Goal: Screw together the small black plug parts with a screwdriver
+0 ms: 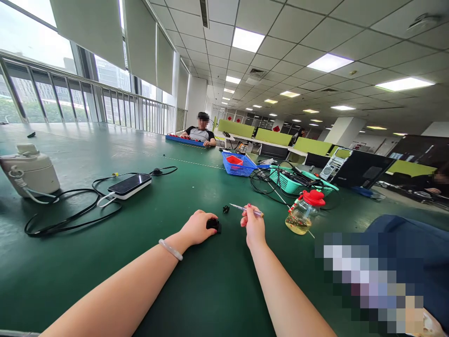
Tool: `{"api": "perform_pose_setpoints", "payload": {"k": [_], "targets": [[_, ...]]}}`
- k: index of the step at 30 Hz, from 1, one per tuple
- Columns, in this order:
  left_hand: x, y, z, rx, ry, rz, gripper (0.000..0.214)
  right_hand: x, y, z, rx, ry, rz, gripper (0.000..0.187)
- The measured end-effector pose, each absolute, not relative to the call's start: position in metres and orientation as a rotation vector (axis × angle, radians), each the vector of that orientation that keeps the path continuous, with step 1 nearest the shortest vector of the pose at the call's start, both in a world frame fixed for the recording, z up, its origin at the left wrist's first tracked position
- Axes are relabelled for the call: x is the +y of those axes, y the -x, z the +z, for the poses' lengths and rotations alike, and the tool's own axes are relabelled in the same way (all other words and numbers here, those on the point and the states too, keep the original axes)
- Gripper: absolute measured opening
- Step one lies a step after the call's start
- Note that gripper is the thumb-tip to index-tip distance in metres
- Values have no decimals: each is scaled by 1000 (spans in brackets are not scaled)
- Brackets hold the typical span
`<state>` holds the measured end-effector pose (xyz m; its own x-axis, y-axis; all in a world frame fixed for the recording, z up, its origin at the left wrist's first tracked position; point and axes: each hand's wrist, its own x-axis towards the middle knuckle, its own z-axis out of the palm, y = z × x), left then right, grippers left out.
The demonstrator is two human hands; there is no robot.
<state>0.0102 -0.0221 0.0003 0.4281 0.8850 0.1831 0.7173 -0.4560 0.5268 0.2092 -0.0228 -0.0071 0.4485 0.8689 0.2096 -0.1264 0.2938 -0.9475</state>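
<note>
My left hand [197,228], with a pale bangle at its wrist, is closed around a small black block-like part [214,225] on the green table. My right hand [254,225] grips a slim screwdriver [257,213] by its clear handle. Its thin metal shaft points left and lies nearly level. Just beyond the screwdriver's tip, a small dark piece [226,209] rests on the tabletop, between my two hands. What kind of part the black block is cannot be made out, as my fingers cover some of it.
A black-screened white device [129,185] with cables lies left, near a cream bottle [33,171]. On the right stand a red-lidded glass jar [303,213], a blue basket [238,166] and a teal basket [287,184] of cables. A person [201,131] sits at the far edge.
</note>
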Motion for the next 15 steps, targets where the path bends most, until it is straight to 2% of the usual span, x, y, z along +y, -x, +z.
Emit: {"api": "perform_pose_setpoints", "payload": {"k": [10,15], "targets": [[-20,-10,-3,1403,-2301,621,43,-43,-195,5,-1367,1187,553,39],[-20,-10,-2,1371,-2321,613,40,-40,-190,-2,-1485,1188,624,32]]}}
